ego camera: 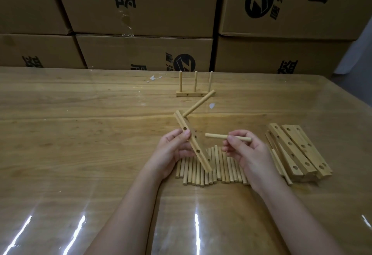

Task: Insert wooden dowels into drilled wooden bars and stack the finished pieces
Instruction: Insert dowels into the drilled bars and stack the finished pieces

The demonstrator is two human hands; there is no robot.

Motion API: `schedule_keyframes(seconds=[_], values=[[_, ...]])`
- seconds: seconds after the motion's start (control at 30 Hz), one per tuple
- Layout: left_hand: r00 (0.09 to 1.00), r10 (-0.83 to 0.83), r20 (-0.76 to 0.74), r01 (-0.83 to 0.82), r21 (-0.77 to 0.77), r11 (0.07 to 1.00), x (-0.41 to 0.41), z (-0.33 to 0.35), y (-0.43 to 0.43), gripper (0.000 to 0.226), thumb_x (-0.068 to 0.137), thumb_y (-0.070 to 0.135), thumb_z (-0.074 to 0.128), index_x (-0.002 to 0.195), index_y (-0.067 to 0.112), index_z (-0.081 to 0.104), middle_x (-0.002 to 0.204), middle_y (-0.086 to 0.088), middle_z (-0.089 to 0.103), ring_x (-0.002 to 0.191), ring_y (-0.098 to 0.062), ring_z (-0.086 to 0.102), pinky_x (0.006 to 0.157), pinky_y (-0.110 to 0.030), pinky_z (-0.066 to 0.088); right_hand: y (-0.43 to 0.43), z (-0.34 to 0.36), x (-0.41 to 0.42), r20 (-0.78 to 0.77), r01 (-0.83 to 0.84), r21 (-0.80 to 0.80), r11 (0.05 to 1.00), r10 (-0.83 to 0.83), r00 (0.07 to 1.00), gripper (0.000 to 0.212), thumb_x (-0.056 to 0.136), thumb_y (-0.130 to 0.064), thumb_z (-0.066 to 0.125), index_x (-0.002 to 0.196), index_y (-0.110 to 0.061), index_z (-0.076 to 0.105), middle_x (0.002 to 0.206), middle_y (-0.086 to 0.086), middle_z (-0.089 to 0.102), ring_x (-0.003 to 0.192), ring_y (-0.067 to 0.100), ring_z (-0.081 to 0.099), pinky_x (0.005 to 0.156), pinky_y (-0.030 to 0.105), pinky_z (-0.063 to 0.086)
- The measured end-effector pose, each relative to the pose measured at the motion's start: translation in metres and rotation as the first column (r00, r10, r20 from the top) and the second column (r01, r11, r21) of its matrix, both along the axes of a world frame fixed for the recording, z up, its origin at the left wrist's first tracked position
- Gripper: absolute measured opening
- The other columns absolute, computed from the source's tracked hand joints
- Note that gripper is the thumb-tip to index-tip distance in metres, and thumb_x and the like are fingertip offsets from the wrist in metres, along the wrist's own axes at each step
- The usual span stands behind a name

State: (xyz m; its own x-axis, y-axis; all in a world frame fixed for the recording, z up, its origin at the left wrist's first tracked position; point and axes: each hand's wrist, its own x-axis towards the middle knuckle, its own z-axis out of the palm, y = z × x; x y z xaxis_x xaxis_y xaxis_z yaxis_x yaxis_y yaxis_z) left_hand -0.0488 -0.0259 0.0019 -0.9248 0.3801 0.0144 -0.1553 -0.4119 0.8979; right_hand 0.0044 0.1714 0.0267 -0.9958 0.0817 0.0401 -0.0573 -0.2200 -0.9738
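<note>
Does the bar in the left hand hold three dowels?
No, the bar has only one dowel, at its far end; the right hand holds a second dowel.

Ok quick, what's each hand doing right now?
Left hand: grips the drilled bar, which has an inserted dowel at its far end.
Right hand: pinches a loose dowel, tip toward the bar.

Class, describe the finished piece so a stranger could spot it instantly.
Begin at the cardboard boxes behind the wooden table. Just in front of them, near the table's far edge, stands a short bar. It alone carries three upright dowels; the hand-held bar has only one.
</note>
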Motion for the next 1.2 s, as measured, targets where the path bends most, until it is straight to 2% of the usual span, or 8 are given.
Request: schedule_keyframes(seconds=[0.1, 0.17, 0.3, 0.47, 0.6, 0.77, 0.93, 1.2], values=[[1.000, -0.022, -0.013, 0.022, -0.002, 1.000, 0.0007, 0.0003, -0.0002, 0.031, 0.074, 0.034, 0.072, 0.097, 0.014, 0.075, 0.091, -0.012, 0.073, 0.078, -0.019, 0.072, 0.064, -0.025, 0.057, -0.0037, -0.0013, 0.0004, 0.016, -0.014, 0.067, 0.998, 0.013, 1.000, 0.014, 0.082, -0.011, 0.064, 0.096, -0.010, 0.066, 0.083, 0.008, 0.071, 0.076, 0.018, 0.067, 0.067, 0.023, 0.054], [0.999, -0.030, -0.018, 0.029, -0.011, 1.000, 0.0009, 0.0001, -0.0007, 0.030, 0.073, 0.035, 0.073, 0.095, 0.015, 0.076, 0.087, -0.011, 0.074, 0.076, -0.017, 0.071, 0.064, -0.025, 0.057, -0.0057, -0.0027, 0.0008, 0.020, -0.029, 0.106, 0.994, 0.027, 0.999, 0.011, 0.084, -0.010, 0.063, 0.093, -0.012, 0.067, 0.078, 0.004, 0.071, 0.071, 0.014, 0.065, 0.066, 0.021, 0.053], [0.999, -0.024, -0.022, 0.023, -0.029, 0.999, 0.0006, -0.0008, 0.0001, 0.030, 0.070, 0.036, 0.073, 0.092, 0.016, 0.077, 0.082, -0.009, 0.074, 0.072, -0.015, 0.071, 0.063, -0.025, 0.057, -0.0083, -0.0030, 0.0028, 0.014, -0.027, 0.207, 0.978, 0.024, 1.000, 0.008, 0.084, -0.014, 0.064, 0.088, -0.018, 0.069, 0.068, -0.005, 0.066, 0.062, 0.005, 0.059, 0.060, 0.014, 0.049], [1.000, -0.021, -0.018, 0.020, -0.037, 0.999, 0.0006, -0.0010, -0.0001, 0.021, 0.076, 0.031, 0.070, 0.088, 0.016, 0.078, 0.078, -0.007, 0.072, 0.069, -0.014, 0.069, 0.063, -0.025, 0.057, -0.0059, -0.0023, 0.0039, -0.060, 0.032, 0.440, 0.898, -0.006, 0.998, 0.008, 0.083, -0.028, 0.065, 0.084, -0.035, 0.068, 0.079, -0.006, 0.065, 0.068, 0.010, 0.057, 0.059, 0.013, 0.046], [1.000, -0.023, -0.010, 0.022, -0.082, 0.996, 0.0011, -0.0013, 0.0014, 0.019, 0.077, 0.026, 0.063, 0.086, 0.017, 0.078, 0.077, -0.012, 0.062, 0.063, -0.012, 0.065, 0.058, -0.022, 0.055, -0.0043, -0.0027, 0.0028, -0.134, 0.090, 0.507, 0.857, -0.025, 0.991, 0.013, 0.083, -0.027, 0.065, 0.082, -0.039, 0.068, 0.079, 0.001, 0.062, 0.065, 0.010, 0.053, 0.055, 0.014, 0.042], [0.999, -0.031, -0.020, 0.029, -0.099, 0.995, 0.0020, -0.0007, 0.0017, 0.019, 0.076, 0.026, 0.064, 0.086, 0.019, 0.078, 0.084, -0.015, 0.054, 0.065, -0.012, 0.064, 0.061, -0.024, 0.056, -0.0054, -0.0019, 0.0034, -0.269, 0.185, 0.577, 0.796, -0.028, 0.963, 0.017, 0.083, -0.019, 0.066, 0.085, -0.036, 0.066, 0.081, -0.004, 0.055, 0.066, 0.009, 0.047, 0.060, 0.013, 0.039], [0.999, -0.019, -0.028, 0.015, -0.122, 0.992, 0.0022, 0.0001, 0.0027, 0.018, 0.076, 0.026, 0.063, 0.083, 0.018, 0.078, 0.077, -0.012, 0.053, 0.060, -0.009, 0.062, 0.057, -0.022, 0.055, -0.0065, -0.0005, 0.0045, -0.318, 0.218, 0.623, 0.751, -0.011, 0.948, 0.019, 0.083, -0.018, 0.064, 0.087, -0.037, 0.064, 0.079, -0.005, 0.053, 0.067, 0.007, 0.047, 0.060, 0.017, 0.039], [0.998, -0.041, -0.046, 0.034, -0.146, 0.989, 0.0024, -0.0016, 0.0019, 0.018, 0.075, 0.028, 0.066, 0.083, 0.017, 0.078, 0.059, 0.001, 0.058, 0.058, -0.008, 0.061, 0.056, -0.020, 0.053, -0.0045, 0.0000, 0.0046, -0.351, 0.246, 0.629, 0.737, -0.013, 0.936, 0.023, 0.083, -0.019, 0.066, 0.084, -0.042, 0.063, 0.078, -0.006, 0.052, 0.068, 0.005, 0.047, 0.060, 0.015, 0.038]])
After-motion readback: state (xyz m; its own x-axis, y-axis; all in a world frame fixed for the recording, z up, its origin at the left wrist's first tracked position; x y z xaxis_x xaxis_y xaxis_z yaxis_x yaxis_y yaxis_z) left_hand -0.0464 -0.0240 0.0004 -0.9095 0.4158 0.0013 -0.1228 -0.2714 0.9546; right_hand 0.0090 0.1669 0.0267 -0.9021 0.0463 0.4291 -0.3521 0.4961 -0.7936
